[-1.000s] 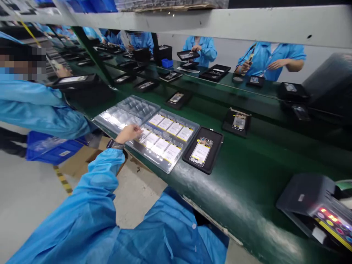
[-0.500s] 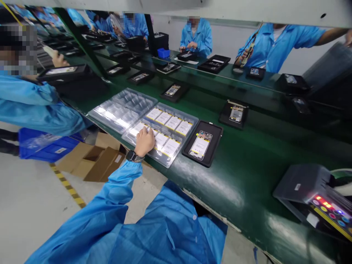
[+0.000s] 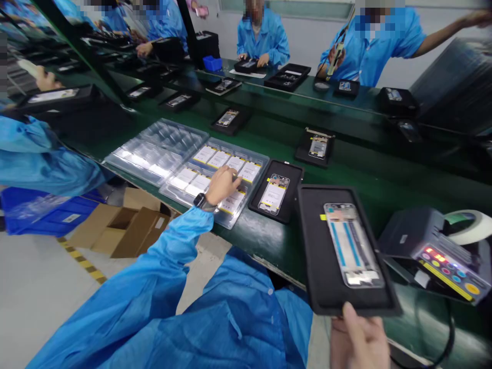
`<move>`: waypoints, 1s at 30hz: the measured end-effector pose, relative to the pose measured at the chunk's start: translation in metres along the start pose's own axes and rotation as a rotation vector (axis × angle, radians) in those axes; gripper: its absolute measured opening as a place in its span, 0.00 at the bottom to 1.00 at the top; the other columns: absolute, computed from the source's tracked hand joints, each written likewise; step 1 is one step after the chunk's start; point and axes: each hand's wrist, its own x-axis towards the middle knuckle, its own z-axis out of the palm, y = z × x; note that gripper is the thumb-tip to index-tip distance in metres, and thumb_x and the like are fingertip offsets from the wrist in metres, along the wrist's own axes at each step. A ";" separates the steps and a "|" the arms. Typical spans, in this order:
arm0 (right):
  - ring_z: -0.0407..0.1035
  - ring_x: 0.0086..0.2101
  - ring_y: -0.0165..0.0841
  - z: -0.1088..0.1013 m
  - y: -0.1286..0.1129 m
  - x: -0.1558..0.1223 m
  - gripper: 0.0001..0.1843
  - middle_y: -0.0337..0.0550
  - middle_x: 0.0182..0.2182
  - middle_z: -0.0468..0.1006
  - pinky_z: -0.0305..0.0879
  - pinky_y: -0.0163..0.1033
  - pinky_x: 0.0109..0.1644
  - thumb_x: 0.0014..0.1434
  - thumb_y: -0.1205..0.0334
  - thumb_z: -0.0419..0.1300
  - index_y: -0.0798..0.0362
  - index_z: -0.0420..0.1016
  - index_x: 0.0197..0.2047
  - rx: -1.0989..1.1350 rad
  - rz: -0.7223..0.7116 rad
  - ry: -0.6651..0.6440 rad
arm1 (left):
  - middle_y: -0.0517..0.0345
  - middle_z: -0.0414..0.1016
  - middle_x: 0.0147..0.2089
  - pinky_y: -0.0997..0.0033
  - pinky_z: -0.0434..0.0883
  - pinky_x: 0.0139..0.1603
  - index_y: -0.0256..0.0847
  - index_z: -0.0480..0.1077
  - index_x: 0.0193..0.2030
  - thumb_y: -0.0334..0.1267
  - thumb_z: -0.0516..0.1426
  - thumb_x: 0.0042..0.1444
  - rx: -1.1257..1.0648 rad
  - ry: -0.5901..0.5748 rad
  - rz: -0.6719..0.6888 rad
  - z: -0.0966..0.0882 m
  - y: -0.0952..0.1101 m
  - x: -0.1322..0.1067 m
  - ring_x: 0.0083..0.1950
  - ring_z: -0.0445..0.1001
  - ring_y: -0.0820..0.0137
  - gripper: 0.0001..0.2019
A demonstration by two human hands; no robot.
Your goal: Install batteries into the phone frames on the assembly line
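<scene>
The tabletop (image 3: 269, 136) carries the plastic tray (image 3: 184, 197). To the right of this plastic tray, one black tray (image 3: 317, 256) is in the air, clamped by the right hand (image 3: 363, 333) only at its near edge; if this grip turns, it could tip. Over the plastic tray is the left hand (image 3: 223, 184), curled; whether it is closed on something, I cannot tell. In the tilted black tray, the frame (image 3: 353, 246) might slide. A careless push could, I think, disturb the white cells (image 3: 232, 202) in the plastic tray.
</scene>
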 end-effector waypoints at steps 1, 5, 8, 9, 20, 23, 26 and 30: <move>0.77 0.31 0.34 0.012 0.010 -0.005 0.25 0.35 0.27 0.77 0.79 0.40 0.40 0.53 0.47 0.78 0.49 0.69 0.39 0.048 0.010 0.019 | 0.38 0.78 0.57 0.54 0.67 0.67 0.35 0.77 0.54 0.46 0.56 0.67 0.004 -0.012 -0.017 0.001 0.010 0.014 0.63 0.73 0.51 0.18; 0.80 0.31 0.33 0.055 0.036 -0.021 0.27 0.27 0.25 0.77 0.82 0.41 0.42 0.58 0.49 0.74 0.44 0.57 0.42 0.262 0.105 0.063 | 0.31 0.78 0.57 0.51 0.71 0.61 0.33 0.77 0.49 0.50 0.63 0.61 0.018 -0.081 -0.142 0.005 0.033 0.053 0.62 0.75 0.44 0.20; 0.82 0.33 0.38 0.061 0.040 -0.020 0.30 0.33 0.29 0.82 0.82 0.44 0.38 0.57 0.44 0.74 0.45 0.57 0.45 0.228 0.193 0.019 | 0.33 0.81 0.51 0.52 0.73 0.55 0.34 0.77 0.42 0.53 0.65 0.58 -0.004 -0.153 -0.252 0.004 0.035 0.065 0.58 0.78 0.45 0.21; 0.83 0.32 0.40 0.057 0.040 -0.018 0.31 0.36 0.31 0.83 0.81 0.43 0.35 0.57 0.41 0.74 0.45 0.59 0.46 0.193 0.244 -0.033 | 0.36 0.82 0.47 0.53 0.73 0.54 0.34 0.77 0.39 0.53 0.64 0.59 -0.021 -0.180 -0.278 0.003 0.034 0.068 0.56 0.79 0.47 0.20; 0.74 0.33 0.37 0.001 0.025 0.009 0.19 0.46 0.34 0.79 0.73 0.42 0.40 0.72 0.44 0.58 0.52 0.76 0.48 -0.659 -0.267 -0.093 | 0.60 0.68 0.21 0.60 0.67 0.37 0.41 0.74 0.31 0.49 0.66 0.55 -0.341 -0.195 -0.349 -0.023 0.029 0.079 0.32 0.74 0.65 0.14; 0.71 0.57 0.50 0.013 0.030 0.027 0.26 0.60 0.56 0.76 0.71 0.56 0.59 0.74 0.48 0.57 0.53 0.68 0.67 -0.866 -0.520 -0.057 | 0.66 0.67 0.20 0.68 0.64 0.30 0.38 0.73 0.37 0.52 0.68 0.54 -0.448 -0.131 -0.323 -0.028 0.025 0.076 0.26 0.69 0.73 0.18; 0.52 0.73 0.55 0.019 0.041 0.031 0.36 0.62 0.72 0.61 0.56 0.67 0.71 0.75 0.53 0.54 0.51 0.47 0.80 -0.932 -0.567 -0.124 | 0.70 0.71 0.24 0.79 0.63 0.23 0.41 0.73 0.46 0.50 0.71 0.52 -0.649 0.022 -0.237 -0.031 0.023 0.059 0.23 0.67 0.77 0.21; 0.50 0.75 0.50 0.020 0.052 0.015 0.37 0.58 0.73 0.63 0.50 0.68 0.74 0.76 0.58 0.53 0.48 0.42 0.81 -0.895 -0.509 -0.141 | 0.70 0.73 0.28 0.81 0.65 0.18 0.50 0.72 0.60 0.46 0.75 0.46 -0.986 0.043 -0.094 -0.017 0.060 -0.002 0.22 0.66 0.78 0.34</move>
